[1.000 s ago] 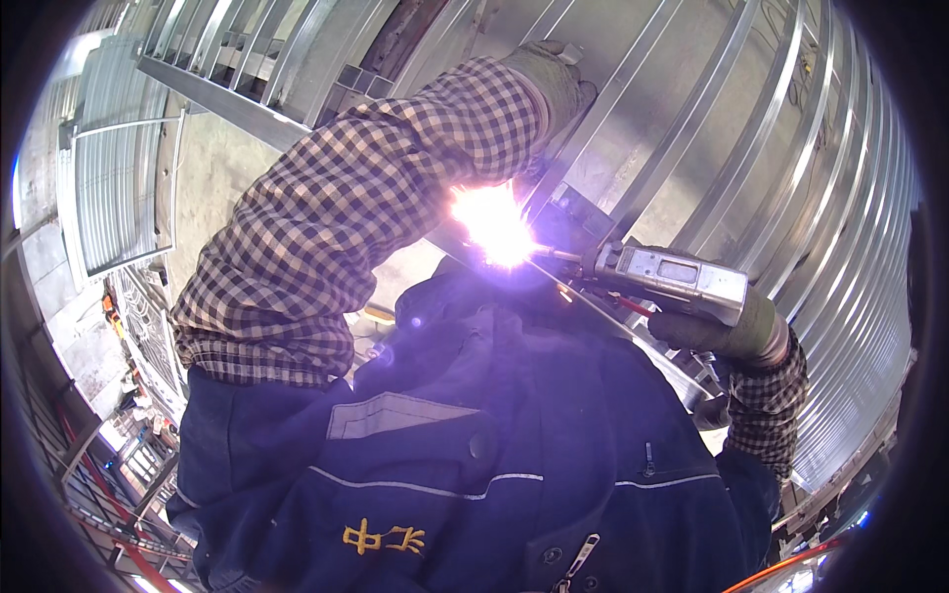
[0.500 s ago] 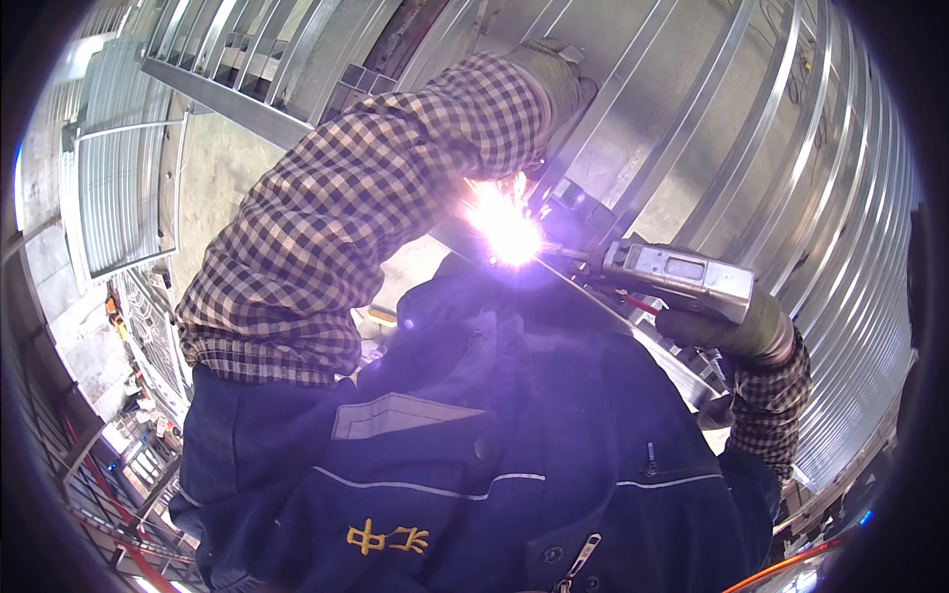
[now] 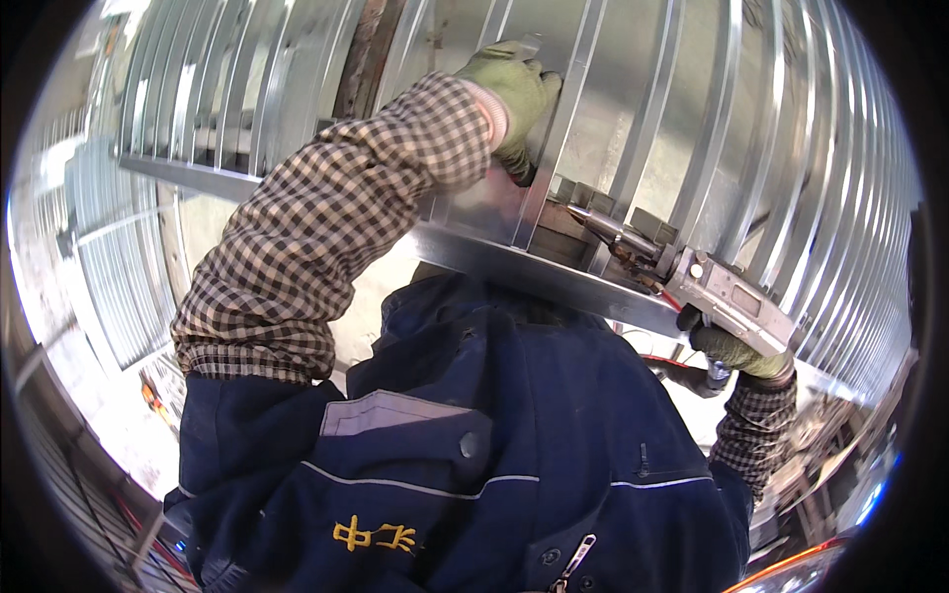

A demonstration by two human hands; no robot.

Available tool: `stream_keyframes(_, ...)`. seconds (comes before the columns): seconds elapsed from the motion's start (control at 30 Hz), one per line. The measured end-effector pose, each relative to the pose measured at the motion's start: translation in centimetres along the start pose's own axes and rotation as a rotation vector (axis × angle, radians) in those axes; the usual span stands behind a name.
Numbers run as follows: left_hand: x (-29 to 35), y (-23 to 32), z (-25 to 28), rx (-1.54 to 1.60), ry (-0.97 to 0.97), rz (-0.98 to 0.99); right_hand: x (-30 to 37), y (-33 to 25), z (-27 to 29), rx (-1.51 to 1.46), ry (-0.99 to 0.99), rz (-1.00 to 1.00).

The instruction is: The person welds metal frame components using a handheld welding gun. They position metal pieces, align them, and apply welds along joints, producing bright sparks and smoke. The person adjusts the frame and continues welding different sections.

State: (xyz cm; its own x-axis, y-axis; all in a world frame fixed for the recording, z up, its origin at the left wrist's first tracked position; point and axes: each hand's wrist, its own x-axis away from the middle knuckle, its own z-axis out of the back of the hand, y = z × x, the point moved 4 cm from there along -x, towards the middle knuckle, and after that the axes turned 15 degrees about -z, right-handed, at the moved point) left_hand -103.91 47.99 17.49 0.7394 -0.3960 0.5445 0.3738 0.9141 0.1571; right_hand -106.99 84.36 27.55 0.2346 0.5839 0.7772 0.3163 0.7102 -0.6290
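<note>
My right hand (image 3: 736,348), in an olive glove, is closed round the grip of a silver welding gun (image 3: 733,300). The gun's narrow nozzle points left, over small metal blocks between the slats, and no arc is lit. My left hand (image 3: 509,94), also in an olive glove, reaches across a metal frame and is closed on one upright metal slat (image 3: 566,119). Its fingers lie along the slat, partly hidden, with the thumb lower down. The slats meet a long metal rail (image 3: 494,265) in front of my chest.
More parallel slats (image 3: 727,128) run off to the right, and others (image 3: 213,89) stand at the far left. A ribbed metal panel (image 3: 124,252) lies beyond the left arm. A red cable (image 3: 662,361) hangs below the gun.
The bright welding arc and its sparks have gone out. The gun has moved right and a little down, away from the weld spot. My left hand has shifted left along the frame.
</note>
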Motion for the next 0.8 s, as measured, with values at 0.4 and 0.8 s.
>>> stream_keyframes(0.4,-0.3,-2.0,0.1,-0.313,-0.003,-0.190,1.1,-0.8,-19.8,-0.289,0.583,-0.183)
stream_keyframes(0.8,0.8,-5.7,-2.2,0.214,0.245,-0.392,2.2,-6.6,-30.7,-0.002,0.891,-0.383)
